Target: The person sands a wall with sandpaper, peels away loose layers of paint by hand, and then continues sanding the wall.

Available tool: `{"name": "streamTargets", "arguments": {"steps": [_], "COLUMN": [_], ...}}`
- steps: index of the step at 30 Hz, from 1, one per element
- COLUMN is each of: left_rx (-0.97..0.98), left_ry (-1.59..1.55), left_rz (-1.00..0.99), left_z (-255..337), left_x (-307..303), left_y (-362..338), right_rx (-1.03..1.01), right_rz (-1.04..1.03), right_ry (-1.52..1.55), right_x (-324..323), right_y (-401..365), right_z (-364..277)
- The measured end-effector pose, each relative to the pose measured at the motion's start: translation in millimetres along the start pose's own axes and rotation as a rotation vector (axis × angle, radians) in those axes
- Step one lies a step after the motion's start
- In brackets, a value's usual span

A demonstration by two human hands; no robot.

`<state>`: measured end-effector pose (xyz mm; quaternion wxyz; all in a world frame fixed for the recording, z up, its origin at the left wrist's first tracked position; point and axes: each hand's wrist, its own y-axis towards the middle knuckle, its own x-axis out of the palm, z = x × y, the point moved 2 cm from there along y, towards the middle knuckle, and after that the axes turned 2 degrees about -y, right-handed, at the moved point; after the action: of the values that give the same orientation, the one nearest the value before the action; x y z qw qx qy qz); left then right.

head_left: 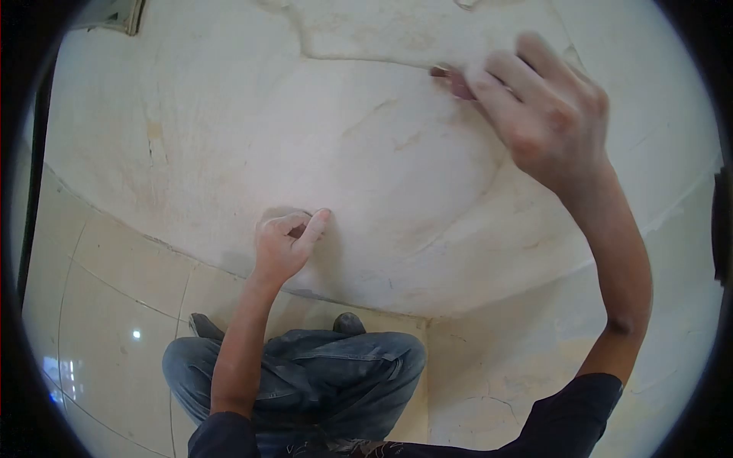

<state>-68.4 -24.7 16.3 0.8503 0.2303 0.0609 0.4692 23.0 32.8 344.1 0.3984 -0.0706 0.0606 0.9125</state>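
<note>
My right hand, dusted with white, is raised against the pale plaster wall at the upper right. Between its thumb and fingers is a small reddish-brown piece with a dark end, which touches the wall near a raised, broken edge of the coating. Motion blur hides what kind of thing the piece is. Lower down, my left hand rests against the wall with its fingers curled in and its thumb sticking out. Nothing shows in that hand, and white dust covers it too.
Glossy tiles cover the floor at the left below the wall. My bent knees in blue jeans are close to the wall's foot. A second wall surface meets it at the lower right. A framed corner shows at the top left.
</note>
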Motion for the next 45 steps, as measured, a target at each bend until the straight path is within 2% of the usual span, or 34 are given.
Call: {"name": "streamTargets", "arguments": {"steps": [3, 6, 9, 18, 21, 23, 25, 30, 32, 34, 35, 37, 39, 42, 45], "left_rx": [-0.016, 0.009, 0.002, 0.063, 0.069, 0.057, 0.062, 0.114, 0.125, 0.097, 0.061, 0.038, 0.060, 0.084, 0.089], "left_ry": [0.009, 0.019, -0.017, -0.022, -0.040, 0.020, 0.048, -0.021, -0.003, 0.033, 0.056, 0.052, -0.006, -0.006, 0.041], "left_rz": [-0.005, -0.008, 0.005, 0.040, 0.054, 0.016, 0.009, 0.093, 0.078, 0.042, 0.016, 0.005, 0.041, 0.037, 0.040], "left_z": [-5, -9, -1, -15, -8, -11, -13, -14, -15, -17, -20, -19, -14, -14, -10], "left_x": [0, 2, 1, 2, 2, 0, -2, 2, 1, 1, 0, 0, 0, -1, -2], "left_y": [0, 0, -1, 1, 1, 0, 2, 2, 3, 2, 1, 0, -1, 0, 0], "right_rx": [0.040, 0.026, -0.029, -0.008, -0.014, -0.145, -0.175, -0.058, -0.160, -0.179, -0.151, -0.106, -0.081, -0.020, -0.014], "right_rz": [-0.051, 0.071, 0.060, 0.048, 0.163, 0.030, -0.035, 0.047, -0.023, -0.101, -0.144, -0.100, 0.074, 0.097, 0.009], "right_ry": [-0.044, 0.053, 0.066, -0.002, 0.065, 0.041, 0.063, 0.100, 0.046, 0.088, 0.158, 0.187, 0.103, 0.121, 0.087], "right_x": [-3, 5, 11, 5, 18, 10, 8, 15, 12, 11, 17, 22, 22, 24, -3], "right_y": [-3, 16, 46, 42, 64, 80, 83, 71, 86, 95, 95, 87, 75, 39, 12], "right_z": [0, -10, -29, -23, -34, -37, -35, -34, -36, -41, -42, -41, -38, -17, -2]}}
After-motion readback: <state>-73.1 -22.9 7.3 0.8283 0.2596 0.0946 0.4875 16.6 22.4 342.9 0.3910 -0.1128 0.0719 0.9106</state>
